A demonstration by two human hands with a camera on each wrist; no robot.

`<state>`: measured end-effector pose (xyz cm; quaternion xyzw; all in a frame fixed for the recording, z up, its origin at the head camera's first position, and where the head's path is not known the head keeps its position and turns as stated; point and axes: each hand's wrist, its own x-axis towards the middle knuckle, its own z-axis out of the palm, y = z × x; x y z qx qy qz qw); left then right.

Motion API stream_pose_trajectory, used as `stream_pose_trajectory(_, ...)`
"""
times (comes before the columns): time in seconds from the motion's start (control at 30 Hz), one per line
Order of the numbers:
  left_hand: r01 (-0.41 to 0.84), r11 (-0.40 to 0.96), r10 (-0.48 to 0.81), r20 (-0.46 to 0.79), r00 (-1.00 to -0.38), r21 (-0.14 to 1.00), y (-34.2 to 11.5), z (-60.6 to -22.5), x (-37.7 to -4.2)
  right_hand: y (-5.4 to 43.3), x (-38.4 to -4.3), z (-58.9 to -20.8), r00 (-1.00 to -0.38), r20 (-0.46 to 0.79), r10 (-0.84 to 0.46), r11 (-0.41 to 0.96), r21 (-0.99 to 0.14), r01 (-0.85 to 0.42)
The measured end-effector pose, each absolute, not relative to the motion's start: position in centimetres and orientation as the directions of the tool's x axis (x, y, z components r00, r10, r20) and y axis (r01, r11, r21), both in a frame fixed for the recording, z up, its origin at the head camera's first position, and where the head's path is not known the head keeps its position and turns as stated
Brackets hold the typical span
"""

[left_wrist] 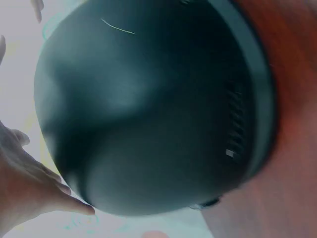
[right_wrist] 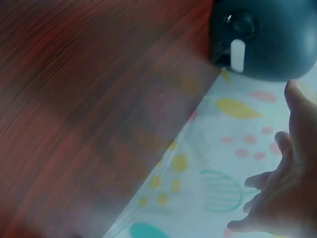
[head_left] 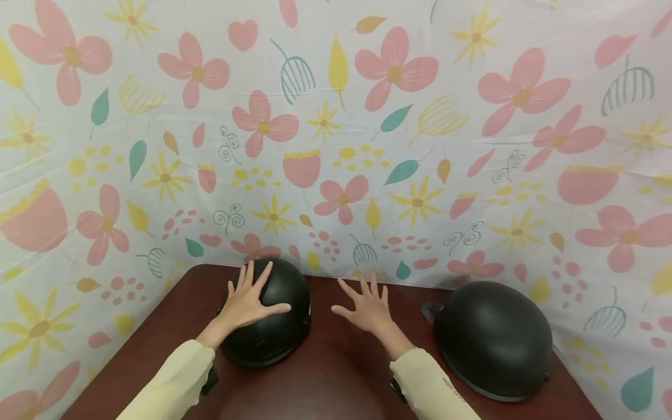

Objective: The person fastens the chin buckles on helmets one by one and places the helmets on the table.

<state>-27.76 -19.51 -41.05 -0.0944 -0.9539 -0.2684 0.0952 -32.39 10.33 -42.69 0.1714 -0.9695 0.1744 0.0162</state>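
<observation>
Your left grip (head_left: 247, 303) is spread, thumb wide, over the left helmet (head_left: 283, 338), a black dome sitting on the left part of the dark red table (head_left: 325, 379); you cannot tell whether your fingertips touch it. Just right of that helmet, your right grip (head_left: 369, 312) is raised above the table, its fingers and thumb spread. Farther right, well apart from the first, the black right helmet (head_left: 496, 341) rests near the table's right edge.

Left black helmet (head_left: 275, 335), seemingly upright, on table (head_left: 343, 373)
</observation>
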Motion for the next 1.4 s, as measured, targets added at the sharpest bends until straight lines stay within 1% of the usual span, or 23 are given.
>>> stream_pose_trajectory(0.17, 0.287, 0.833, 0.19, 0.243, -0.951, 0.472, -17.6, -40.8, -28.5, 12.9, -32.6, -42.7, -0.956, 0.092, -0.279, 0.914, -0.28, -0.294)
stream_pose_trajectory(0.53, 0.367, 0.812, 0.311, 0.196, -0.93, 0.454, -13.0, -39.3, -30.1, 19.0, -32.4, -41.5, -0.966, 0.138, -0.221, 0.937, -0.245, -0.249)
stream_pose_trajectory(0.8, 0.394, 0.781, 0.365, 0.158, -0.918, 0.485, -9.2, -39.7, -30.5, 23.1, -32.7, -40.6, -0.974, 0.153, -0.165, 0.957, -0.213, -0.196)
stream_pose_trajectory(1.07, 0.456, 0.72, 0.442, 0.162, -0.883, 0.523, -4.8, -40.6, -30.4, 27.0, -32.6, -39.3, -0.981, 0.163, -0.101, 0.961, -0.239, -0.139)
stream_pose_trajectory(1.4, 0.455, 0.682, 0.47, 0.134, -0.872, 0.572, -0.2, -40.8, -30.5, 32.9, -32.7, -37.7, -0.986, 0.168, -0.002, 0.954, -0.295, -0.052)
